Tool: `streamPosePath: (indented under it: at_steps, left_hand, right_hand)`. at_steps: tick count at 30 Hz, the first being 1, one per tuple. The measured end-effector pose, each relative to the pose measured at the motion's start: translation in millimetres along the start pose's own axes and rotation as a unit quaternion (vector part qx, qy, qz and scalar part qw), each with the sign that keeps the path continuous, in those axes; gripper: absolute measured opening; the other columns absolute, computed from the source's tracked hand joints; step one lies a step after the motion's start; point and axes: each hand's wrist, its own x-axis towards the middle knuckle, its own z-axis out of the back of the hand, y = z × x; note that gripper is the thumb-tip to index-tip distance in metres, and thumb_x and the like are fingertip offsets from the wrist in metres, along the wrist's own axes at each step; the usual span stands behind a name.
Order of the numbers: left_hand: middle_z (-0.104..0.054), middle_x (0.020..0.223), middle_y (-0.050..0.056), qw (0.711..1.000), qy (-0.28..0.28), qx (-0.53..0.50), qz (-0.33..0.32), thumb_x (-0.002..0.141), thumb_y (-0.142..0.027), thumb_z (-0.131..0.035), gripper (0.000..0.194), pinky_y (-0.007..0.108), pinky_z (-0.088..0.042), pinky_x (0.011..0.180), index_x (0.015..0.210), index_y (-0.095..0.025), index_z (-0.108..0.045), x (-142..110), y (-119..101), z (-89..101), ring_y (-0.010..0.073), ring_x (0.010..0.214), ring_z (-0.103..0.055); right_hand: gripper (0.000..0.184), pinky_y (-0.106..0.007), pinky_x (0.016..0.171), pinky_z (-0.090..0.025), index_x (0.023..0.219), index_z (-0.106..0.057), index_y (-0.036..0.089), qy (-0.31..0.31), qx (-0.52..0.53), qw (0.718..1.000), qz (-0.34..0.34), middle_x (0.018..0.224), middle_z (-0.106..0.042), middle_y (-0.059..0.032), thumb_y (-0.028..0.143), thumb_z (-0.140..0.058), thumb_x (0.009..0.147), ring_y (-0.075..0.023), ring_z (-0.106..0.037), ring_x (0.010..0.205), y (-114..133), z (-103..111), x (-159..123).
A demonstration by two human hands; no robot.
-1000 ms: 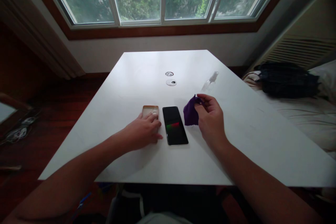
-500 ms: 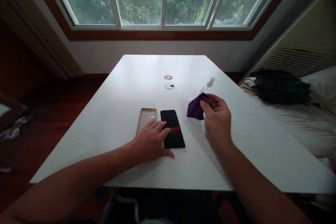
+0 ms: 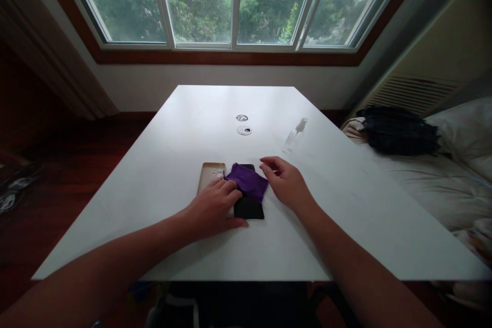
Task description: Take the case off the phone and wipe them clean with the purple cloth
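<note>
While phone (image 3: 249, 209), partly under cloth (image 3: 249, 181), lower centre, seems steadied by spread left hand (image 3: 215, 205), right hand (image 3: 287, 182) is held empty, grip narrow.

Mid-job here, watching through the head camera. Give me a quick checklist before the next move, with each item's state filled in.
1. Purple cloth lying on the phone: ok, across its upper part.
2. Whole phone covered by the cloth: not ok, the lower end is bare.
3. Left hand steadying the phone: cannot tell; it is at the phone's left edge, but pressure doesn't show.
4. Right hand touching the cloth: cannot tell; the fingertips are just beside it.
5. Phone case off the phone: ok, left of it.
6. Spray bottle apart from both hands: ok.
</note>
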Motion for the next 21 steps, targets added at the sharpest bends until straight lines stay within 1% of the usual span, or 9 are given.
streamPosePath:
  at_steps: [2, 5, 7, 9, 12, 14, 17, 19, 21]
  left_hand:
    - [-0.062, 0.105, 0.01, 1.0, -0.008, -0.007, 0.002, 0.082, -0.063, -0.069, 0.05, 0.046, -0.049, 0.09, 0.103, -0.018, -0.063, 0, 0, 2.3, 0.0274, 0.097, -0.058]
    - [-0.062, 0.101, 0.009, 1.0, -0.029, -0.008, -0.009, 0.091, -0.058, -0.061, 0.04, 0.043, -0.049, 0.086, 0.097, -0.018, -0.063, -1, -1, 5.4, 0.0257, 0.094, -0.057]
    - [-0.064, 0.108, 0.011, 0.999, -0.037, -0.005, -0.024, 0.093, -0.053, -0.059, 0.037, 0.045, -0.049, 0.089, 0.104, -0.018, -0.064, -2, 0, 5.1, 0.0263, 0.098, -0.058]
    - [-0.062, 0.124, 0.013, 0.999, -0.039, -0.001, -0.032, 0.092, -0.051, -0.062, 0.041, 0.048, -0.047, 0.096, 0.118, -0.019, -0.063, -3, 1, 2.4, 0.0292, 0.11, -0.058]
    - [-0.053, 0.145, 0.016, 0.999, -0.036, 0.002, -0.028, 0.089, -0.051, -0.067, 0.055, 0.052, -0.041, 0.108, 0.132, -0.019, -0.058, -4, 5, -3.7, 0.0338, 0.129, -0.051]
    - [-0.055, 0.144, 0.016, 0.999, -0.027, -0.006, -0.033, 0.09, -0.051, -0.065, 0.056, 0.051, -0.038, 0.113, 0.134, -0.018, -0.058, -4, 7, -6.3, 0.0322, 0.131, -0.052]
    - [-0.064, 0.136, 0.012, 0.998, -0.005, -0.019, -0.062, 0.095, -0.047, -0.059, 0.046, 0.048, -0.036, 0.115, 0.132, -0.019, -0.06, -3, 7, -6.1, 0.0273, 0.125, -0.058]
    - [-0.065, 0.135, 0.01, 0.996, 0.007, -0.023, -0.081, 0.098, -0.043, -0.057, 0.041, 0.047, -0.037, 0.114, 0.131, -0.02, -0.061, -2, 5, -4.4, 0.026, 0.123, -0.059]
    - [-0.065, 0.135, 0.01, 0.995, 0.013, -0.025, -0.093, 0.098, -0.041, -0.056, 0.039, 0.046, -0.039, 0.112, 0.131, -0.02, -0.061, -2, 3, -2.5, 0.026, 0.122, -0.059]
  right_hand:
    - [0.022, -0.033, 0.075, -0.053, 0.107, -0.072, 0.022, -0.002, -0.084, 0.996, -0.001, 0.096, -0.076, -0.0048, 0.033, -0.06, 0.093, -0.0197, -0.069, 0.081, -4, 2, 3]
    - [0.02, -0.032, 0.079, -0.051, 0.102, -0.074, 0.023, 0.03, -0.148, 0.988, 0.02, 0.096, -0.075, -0.0047, 0.029, -0.058, 0.093, -0.0192, -0.068, 0.084, -4, -2, 0]
    - [0.018, -0.031, 0.079, -0.049, 0.099, -0.074, 0.023, 0.049, -0.179, 0.982, 0.025, 0.096, -0.074, -0.0049, 0.03, -0.06, 0.092, -0.0196, -0.067, 0.084, -3, -6, -3]
    - [0.021, -0.032, 0.076, -0.048, 0.102, -0.074, 0.022, 0.057, -0.218, 0.974, 0.014, 0.095, -0.073, -0.0066, 0.035, -0.062, 0.09, -0.0212, -0.066, 0.083, -5, -10, -5]
    - [0.039, -0.034, 0.07, -0.046, 0.115, -0.073, 0.02, 0.071, -0.276, 0.958, -0.022, 0.093, -0.074, -0.0092, 0.049, -0.063, 0.089, -0.0239, -0.067, 0.078, -11, -11, -6]
    - [0.045, -0.035, 0.066, -0.046, 0.116, -0.073, 0.021, 0.081, -0.275, 0.958, -0.033, 0.087, -0.075, -0.0086, 0.055, -0.063, 0.089, -0.0248, -0.067, 0.073, -16, -11, -4]
    - [0.033, -0.035, 0.064, -0.046, 0.108, -0.075, 0.024, 0.084, -0.222, 0.971, -0.01, 0.077, -0.074, -0.005, 0.049, -0.066, 0.088, -0.0236, -0.066, 0.068, -20, -12, 1]
    - [0.028, -0.034, 0.068, -0.049, 0.112, -0.073, 0.025, 0.073, -0.196, 0.978, 0.012, 0.084, -0.075, -0.0037, 0.039, -0.065, 0.09, -0.0223, -0.068, 0.073, -18, -14, 4]
    - [0.031, -0.034, 0.076, -0.052, 0.12, -0.068, 0.023, 0.05, -0.182, 0.982, 0.027, 0.096, -0.075, -0.005, 0.033, -0.062, 0.091, -0.0215, -0.069, 0.082, -14, -15, 4]
